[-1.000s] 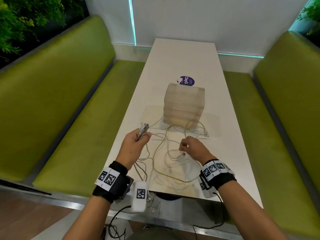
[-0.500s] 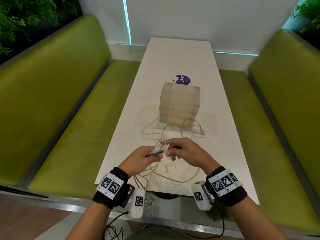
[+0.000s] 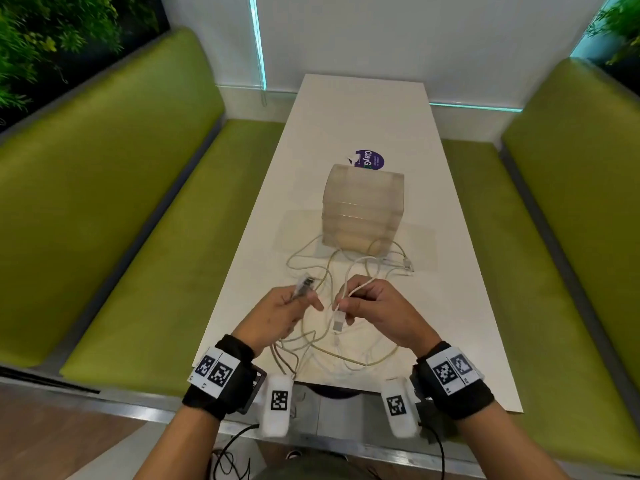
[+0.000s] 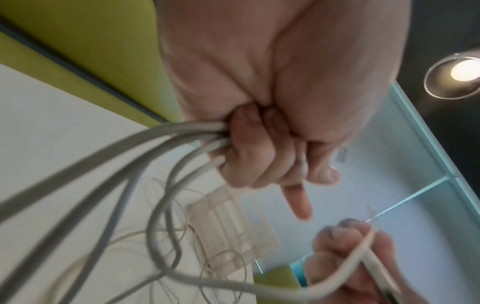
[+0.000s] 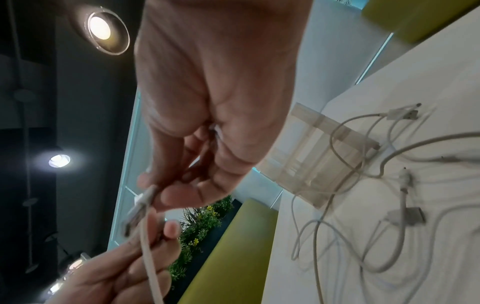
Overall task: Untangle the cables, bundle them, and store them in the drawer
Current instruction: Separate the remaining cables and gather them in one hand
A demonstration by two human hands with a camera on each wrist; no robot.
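Head cam: high, looks forward and down the long white table (image 3: 363,109), wide angle. Both hands low centre, left hand (image 3: 277,317) and right hand (image 3: 381,313), translucent drawer unit (image 3: 363,209) mid-frame.

Left wrist cam: very close under the left hand (image 4: 272,82), faces up along the fingers, rolled; table at left, ceiling lamp (image 4: 459,72) upper right.

Right wrist cam: same closeness under the right hand (image 5: 221,92), rolled; ceiling lamps at left, table at right.

Overlap: all three catch the drawer unit (image 4: 231,232) (image 5: 319,156) and the loose cables (image 3: 325,268) (image 5: 363,226). Each wrist view catches the opposite hand low in frame.
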